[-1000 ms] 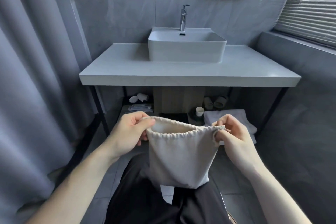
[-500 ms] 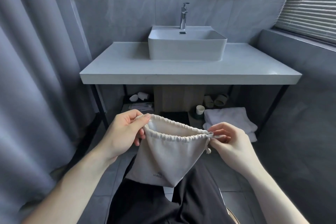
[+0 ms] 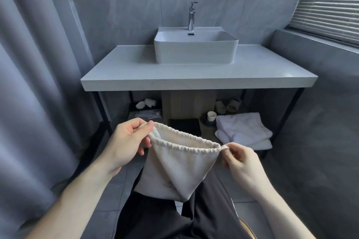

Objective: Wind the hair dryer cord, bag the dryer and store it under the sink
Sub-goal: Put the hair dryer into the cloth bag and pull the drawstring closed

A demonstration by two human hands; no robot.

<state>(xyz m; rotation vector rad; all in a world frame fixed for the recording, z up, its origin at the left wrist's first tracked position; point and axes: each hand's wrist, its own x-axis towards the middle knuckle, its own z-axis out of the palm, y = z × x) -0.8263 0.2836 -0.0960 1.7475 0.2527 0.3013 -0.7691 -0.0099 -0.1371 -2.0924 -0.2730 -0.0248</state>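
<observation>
A cream drawstring bag (image 3: 174, 169) hangs in front of me, above my lap, with its gathered mouth stretched wide. My left hand (image 3: 126, 139) pinches the left end of the rim. My right hand (image 3: 240, 161) pinches the right end, a little lower. The bag sags to a point and nothing shows inside its mouth. The hair dryer and its cord are not in view. Ahead stands the white sink (image 3: 196, 48) on a pale counter (image 3: 136, 75), with an open shelf (image 3: 206, 128) underneath.
On the shelf lie folded white towels (image 3: 242, 130), a small cup (image 3: 211, 116), slippers (image 3: 228, 105), rolled cloths (image 3: 146, 103) and a dark box (image 3: 184, 125). A grey curtain (image 3: 29, 103) hangs at the left. Blinds (image 3: 330, 2) cover the window at the right. My dark trousers (image 3: 155, 215) fill the bottom.
The bag's mouth has been pulled wider and tilted, my right hand dropping lower and further right. The bag's body has swung into a slanted, pointed shape.
</observation>
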